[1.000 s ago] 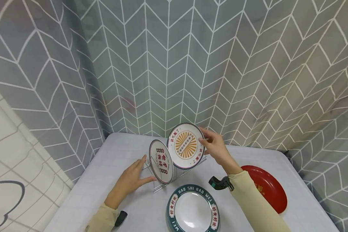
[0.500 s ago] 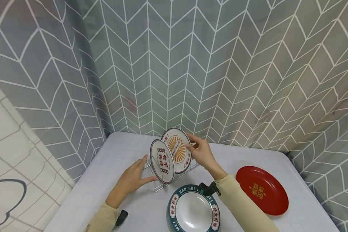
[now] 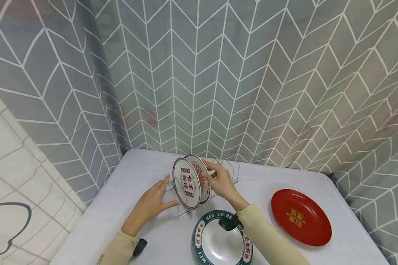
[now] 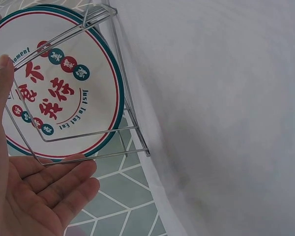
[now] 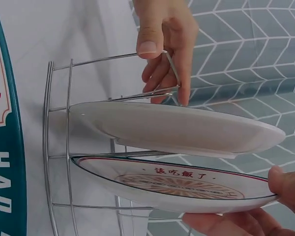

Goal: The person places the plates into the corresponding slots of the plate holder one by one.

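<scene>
A wire dish rack [image 5: 47, 147] stands on the table, its slots bare on the right side. My left hand [image 3: 150, 202] grips the rack's left end, thumb and fingers on the wires. In the leftmost part of the rack, a white plate with red characters [image 4: 64, 88] stands on edge. Just to its right, a second white plate with an orange sunburst [image 5: 177, 187] leans between the wires, a narrow gap separating the two. My right hand [image 3: 221, 182] pinches this second plate by its rim, thumb on the printed face and fingers behind.
A stack of green-rimmed plates [image 3: 198, 235] lies in front of the rack. Farther right is a red oval plate [image 3: 313, 224] with gold characters. A patterned curtain [image 3: 199, 73] hangs behind the table.
My right hand has moved left and down with the sunburst plate, bringing it into the rack close behind the first plate. My left hand stays at the rack.
</scene>
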Tool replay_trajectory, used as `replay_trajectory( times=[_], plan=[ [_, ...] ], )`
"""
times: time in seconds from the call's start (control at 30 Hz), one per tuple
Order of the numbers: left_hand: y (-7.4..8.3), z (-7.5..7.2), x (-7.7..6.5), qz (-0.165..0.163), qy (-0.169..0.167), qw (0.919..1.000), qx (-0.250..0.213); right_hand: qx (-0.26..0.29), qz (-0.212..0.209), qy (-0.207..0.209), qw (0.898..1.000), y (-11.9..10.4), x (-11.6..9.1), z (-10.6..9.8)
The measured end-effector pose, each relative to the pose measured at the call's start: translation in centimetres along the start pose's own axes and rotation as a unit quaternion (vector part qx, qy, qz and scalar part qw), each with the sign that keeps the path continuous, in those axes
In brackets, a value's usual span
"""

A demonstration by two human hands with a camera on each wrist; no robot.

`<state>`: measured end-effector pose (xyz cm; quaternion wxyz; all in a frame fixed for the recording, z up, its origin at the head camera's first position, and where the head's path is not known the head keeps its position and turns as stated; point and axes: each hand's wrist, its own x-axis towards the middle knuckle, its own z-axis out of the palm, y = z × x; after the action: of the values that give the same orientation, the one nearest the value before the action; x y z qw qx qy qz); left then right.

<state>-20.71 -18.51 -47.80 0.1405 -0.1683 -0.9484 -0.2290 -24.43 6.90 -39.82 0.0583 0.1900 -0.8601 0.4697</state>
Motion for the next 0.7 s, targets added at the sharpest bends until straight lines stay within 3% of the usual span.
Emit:
replay_trajectory(
  times=[0.7],
  plan=[
    [-0.23, 0.45, 0.11, 0.013, 0.014, 0.9998, 0.004, 0.009, 0.007, -0.001, 1.000, 0.44, -0.15, 0.23]
  ],
)
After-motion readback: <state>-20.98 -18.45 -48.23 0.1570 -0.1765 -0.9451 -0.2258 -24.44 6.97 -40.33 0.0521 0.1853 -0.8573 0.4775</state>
